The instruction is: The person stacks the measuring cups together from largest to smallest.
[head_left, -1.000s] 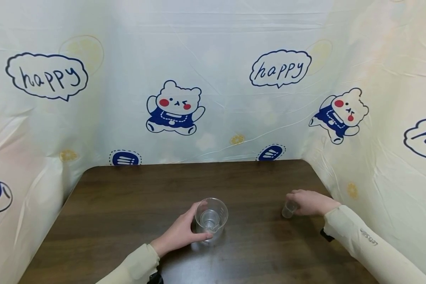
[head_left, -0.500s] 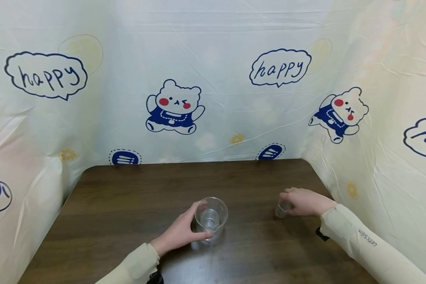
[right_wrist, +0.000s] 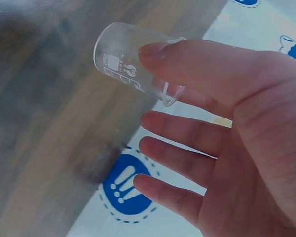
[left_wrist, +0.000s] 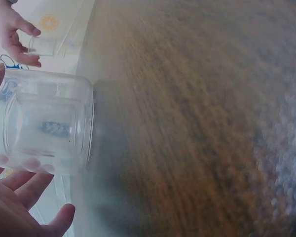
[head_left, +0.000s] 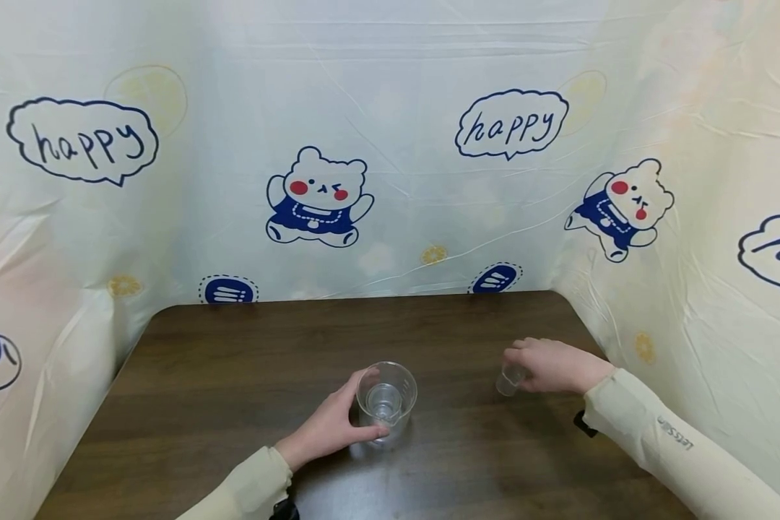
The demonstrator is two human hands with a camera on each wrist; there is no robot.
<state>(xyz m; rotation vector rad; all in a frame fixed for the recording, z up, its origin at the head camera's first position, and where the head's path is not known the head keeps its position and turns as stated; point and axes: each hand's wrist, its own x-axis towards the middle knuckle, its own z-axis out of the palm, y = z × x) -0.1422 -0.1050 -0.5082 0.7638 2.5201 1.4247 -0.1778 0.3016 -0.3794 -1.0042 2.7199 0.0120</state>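
Near the middle of the table, my left hand (head_left: 331,426) holds a large clear glass beaker (head_left: 406,413) from its left side, thumb in front and fingers behind. A smaller beaker (head_left: 385,403) sits nested inside it, also visible through the wall in the left wrist view. To the right, my right hand (head_left: 555,366) pinches a small clear beaker (right_wrist: 123,64) near its rim between thumb and index finger. White graduation marks and "25ml" are printed on that beaker's side. In the left wrist view it hangs above the table, base down. The right hand's other fingers extend, holding nothing.
The dark brown wooden table (head_left: 247,361) has rounded far corners. A pale curtain (head_left: 416,180) printed with bears and "happy" bubbles hangs behind it and along both sides. Both forearms wear cream sleeves (head_left: 663,426), with black straps at the wrists.
My right hand has moved left with the small beaker, slightly away from me. The left hand and the large beaker have stayed in place.
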